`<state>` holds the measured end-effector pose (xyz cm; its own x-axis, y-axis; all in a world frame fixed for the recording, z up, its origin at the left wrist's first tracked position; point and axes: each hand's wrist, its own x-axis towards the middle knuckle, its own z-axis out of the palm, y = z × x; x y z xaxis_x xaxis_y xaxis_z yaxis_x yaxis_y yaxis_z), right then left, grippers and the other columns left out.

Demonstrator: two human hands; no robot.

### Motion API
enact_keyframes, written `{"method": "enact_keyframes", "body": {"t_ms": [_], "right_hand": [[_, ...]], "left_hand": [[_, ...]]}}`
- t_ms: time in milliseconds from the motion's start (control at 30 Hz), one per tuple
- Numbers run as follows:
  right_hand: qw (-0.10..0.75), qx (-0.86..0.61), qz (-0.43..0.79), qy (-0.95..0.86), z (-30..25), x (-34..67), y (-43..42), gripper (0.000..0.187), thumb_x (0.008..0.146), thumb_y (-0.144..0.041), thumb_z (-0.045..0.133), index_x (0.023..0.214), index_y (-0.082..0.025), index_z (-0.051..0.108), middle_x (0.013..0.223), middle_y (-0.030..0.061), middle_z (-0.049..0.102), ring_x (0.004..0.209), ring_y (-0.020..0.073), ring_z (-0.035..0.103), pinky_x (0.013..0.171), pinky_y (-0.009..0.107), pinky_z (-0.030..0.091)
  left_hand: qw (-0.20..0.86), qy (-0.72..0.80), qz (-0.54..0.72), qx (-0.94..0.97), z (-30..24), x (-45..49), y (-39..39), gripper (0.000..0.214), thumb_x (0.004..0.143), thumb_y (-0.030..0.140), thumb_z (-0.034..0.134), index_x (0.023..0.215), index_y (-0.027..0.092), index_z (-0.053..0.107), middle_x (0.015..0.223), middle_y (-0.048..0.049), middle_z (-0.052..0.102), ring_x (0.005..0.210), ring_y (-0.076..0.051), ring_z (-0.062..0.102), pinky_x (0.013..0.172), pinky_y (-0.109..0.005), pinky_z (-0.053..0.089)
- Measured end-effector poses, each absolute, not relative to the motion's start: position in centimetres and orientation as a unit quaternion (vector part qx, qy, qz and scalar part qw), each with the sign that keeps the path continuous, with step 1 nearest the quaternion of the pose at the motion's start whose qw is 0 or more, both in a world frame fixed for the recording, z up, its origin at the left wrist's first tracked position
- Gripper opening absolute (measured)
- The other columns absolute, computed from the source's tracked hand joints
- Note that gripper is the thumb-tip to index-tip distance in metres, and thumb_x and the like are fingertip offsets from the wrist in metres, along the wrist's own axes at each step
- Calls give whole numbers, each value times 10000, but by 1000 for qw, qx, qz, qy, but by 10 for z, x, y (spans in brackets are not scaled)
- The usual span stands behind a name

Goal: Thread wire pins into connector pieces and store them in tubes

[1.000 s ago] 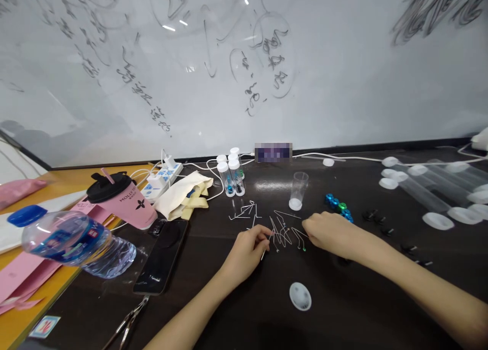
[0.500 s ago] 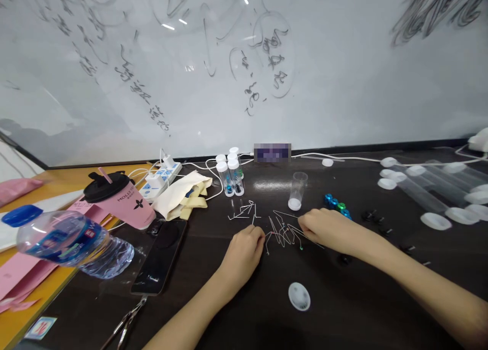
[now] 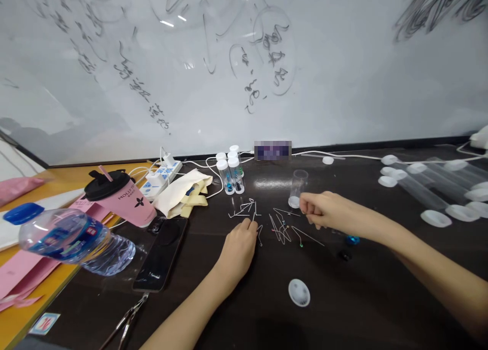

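Observation:
My left hand (image 3: 237,248) rests on the dark table with its fingers curled together, beside thin bent wires (image 3: 280,229) with small coloured ends. What its fingertips pinch, if anything, is hidden. Just beyond it lie L-shaped metal pieces (image 3: 244,209). My right hand (image 3: 324,210) is above the table, right of the wires, its fingers curled in; I cannot make out anything in them. Close to its fingertips stands a clear plastic tube (image 3: 299,183), open at the top. Nearer me lies a round white cap (image 3: 299,292).
Capped tubes (image 3: 231,173) stand at the back; long clear tubes (image 3: 421,187) lie at right. Blue parts (image 3: 353,240) are partly behind my right arm. At left are a phone (image 3: 162,256), water bottle (image 3: 72,240), pink cup (image 3: 124,197), pliers (image 3: 127,319) and power strip (image 3: 162,179).
My right hand has lifted off the wires and moved slightly up toward the clear tube. Some wires now lie apart from the cluster. My left hand has shifted a little left.

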<state>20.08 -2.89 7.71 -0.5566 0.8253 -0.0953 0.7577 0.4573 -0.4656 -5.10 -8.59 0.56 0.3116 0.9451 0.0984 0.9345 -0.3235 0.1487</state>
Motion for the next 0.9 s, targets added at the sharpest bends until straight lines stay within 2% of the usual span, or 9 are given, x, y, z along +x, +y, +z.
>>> {"method": "enact_keyframes", "body": {"t_ms": [133, 267, 367, 500, 600, 700, 800, 900], "right_hand": [[78, -457, 261, -847, 93, 211, -29, 90, 808, -141, 471, 785, -213, 519, 653, -22, 683, 594, 144, 625, 543, 253, 417], [94, -460, 267, -842, 108, 221, -27, 93, 854, -185, 481, 832, -195, 571, 742, 17, 708, 675, 166, 666, 614, 282, 471], [135, -465, 303, -821, 118, 225, -29, 138, 907, -269, 490, 884, -175, 588, 807, 58, 726, 719, 184, 698, 673, 316, 521], [185, -462, 356, -790, 129, 225, -39, 169, 937, -312, 460, 929, -173, 556, 858, 87, 732, 749, 185, 713, 685, 315, 557], [191, -470, 352, -787, 135, 223, -47, 148, 928, -318, 473, 906, -190, 544, 842, 81, 737, 673, 168, 699, 595, 289, 539], [175, -475, 307, -806, 139, 224, -51, 154, 915, -316, 498, 852, -204, 582, 828, 61, 737, 659, 161, 677, 538, 266, 492], [162, -465, 257, -831, 141, 226, -51, 177, 897, -341, 533, 815, -215, 625, 759, 33, 719, 628, 157, 638, 524, 264, 452], [157, -455, 243, -842, 140, 226, -50, 190, 898, -332, 532, 804, -211, 645, 739, 27, 704, 620, 154, 616, 537, 266, 437]], "left_hand": [[-2, 592, 89, 801, 5, -55, -85, 180, 951, 108, 390, 985, 192, 545, 985, -67, 601, 872, -216, 592, 645, -280, 456], [-29, 531, 148, 834, 8, -47, -89, 200, 951, 119, 395, 993, 186, 579, 975, -80, 609, 910, -241, 552, 753, -341, 484], [18, 448, 222, 866, 11, -26, -95, 199, 960, 171, 418, 991, 176, 615, 966, -72, 618, 914, -226, 526, 844, -352, 478], [82, 362, 273, 888, 12, 15, -97, 182, 916, 240, 547, 1051, 165, 642, 1003, -53, 617, 976, -214, 505, 909, -320, 458], [88, 336, 274, 897, 6, 51, -88, 332, 854, 377, 640, 1084, 138, 653, 1021, -71, 617, 999, -235, 493, 909, -330, 457], [90, 332, 240, 908, -3, 80, -78, 456, 800, 539, 642, 1013, 139, 687, 945, -89, 640, 951, -268, 494, 867, -384, 465], [95, 311, 216, 921, -7, 90, -74, 327, 864, 451, 601, 937, 147, 698, 902, -85, 669, 920, -263, 510, 823, -375, 465], [107, 308, 229, 917, -2, 76, -79, 294, 876, 428, 596, 922, 151, 684, 893, -86, 684, 911, -255, 525, 831, -378, 458]]}}
